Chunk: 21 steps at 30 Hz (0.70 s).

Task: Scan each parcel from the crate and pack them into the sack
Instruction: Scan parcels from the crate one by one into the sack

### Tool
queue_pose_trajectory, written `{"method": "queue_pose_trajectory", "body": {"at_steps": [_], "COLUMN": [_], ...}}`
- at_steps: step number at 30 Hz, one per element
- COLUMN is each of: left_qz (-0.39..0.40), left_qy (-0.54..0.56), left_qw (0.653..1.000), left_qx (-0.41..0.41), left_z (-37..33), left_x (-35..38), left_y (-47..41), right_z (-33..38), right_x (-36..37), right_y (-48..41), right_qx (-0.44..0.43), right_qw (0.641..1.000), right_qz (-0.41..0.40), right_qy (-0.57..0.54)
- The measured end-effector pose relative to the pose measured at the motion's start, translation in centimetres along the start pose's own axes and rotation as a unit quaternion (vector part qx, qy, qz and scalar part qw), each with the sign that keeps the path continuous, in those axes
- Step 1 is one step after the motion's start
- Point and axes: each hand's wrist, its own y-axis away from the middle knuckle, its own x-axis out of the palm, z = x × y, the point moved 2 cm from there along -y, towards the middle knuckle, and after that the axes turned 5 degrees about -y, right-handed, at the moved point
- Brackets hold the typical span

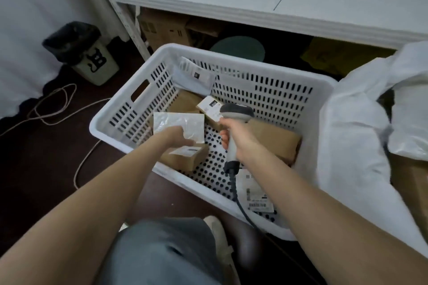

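Pinching white mailer point(178, 122) in left hand point(177, 137), just above brown box point(185, 158) in crate point(231, 62). Wrapping right hand point(242, 140) fingers point(223, 137) tight round scanner point(236, 111). Sack point(352, 127) to their right.

White slotted plastic crate point(111, 109), dark-dotted base; brown cardboard parcels point(275, 139); white plastic pouch point(178, 122); grey-and-white handheld scanner point(236, 111); white crumpled sack point(352, 127); dark brown floor point(46, 157).

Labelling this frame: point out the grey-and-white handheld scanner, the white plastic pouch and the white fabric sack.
grey-and-white handheld scanner point(237, 110), head view, grey top.
white plastic pouch point(178, 124), head view, upper face.
white fabric sack point(352, 136), head view, left side.
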Motion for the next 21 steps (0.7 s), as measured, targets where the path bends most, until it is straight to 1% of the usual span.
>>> {"method": "queue_pose_trajectory", "body": {"at_steps": [2, 5, 8, 13, 17, 19, 21], "left_qz": [0.027, 0.085, 0.132, 0.160, 0.157, 0.165, 0.185], "left_qy": [-0.030, -0.063, -0.082, -0.097, -0.062, -0.033, 0.042], "left_qw": [0.999, 0.993, 0.985, 0.979, 0.980, 0.981, 0.976], "left_qx": [-0.014, -0.046, -0.068, -0.086, -0.103, -0.095, -0.103], "left_z": [0.9, 2.2, 3.0, 2.5, 2.3, 1.9, 1.5], "left_x": [1.2, 3.3, 4.5, 4.2, 4.3, 4.3, 4.6], "left_y": [-2.6, -5.3, -7.2, -8.3, -8.4, -8.1, -7.8], "right_z": [-0.9, -1.9, -2.9, -5.2, -7.3, -7.9, -8.2], "right_x": [0.6, 0.6, -0.4, -2.0, -1.5, -0.6, -0.2], "right_y": [-2.4, -5.0, -7.0, -8.8, -9.9, -10.0, -10.1], "right_qx": [0.033, 0.061, 0.078, 0.146, 0.174, 0.188, 0.184], "right_qw": [0.999, 0.998, 0.996, 0.987, 0.976, 0.970, 0.970], "right_qz": [-0.005, -0.019, -0.025, 0.023, 0.075, 0.104, 0.114], "right_qy": [-0.001, -0.008, 0.023, 0.059, 0.105, 0.112, 0.112]}}
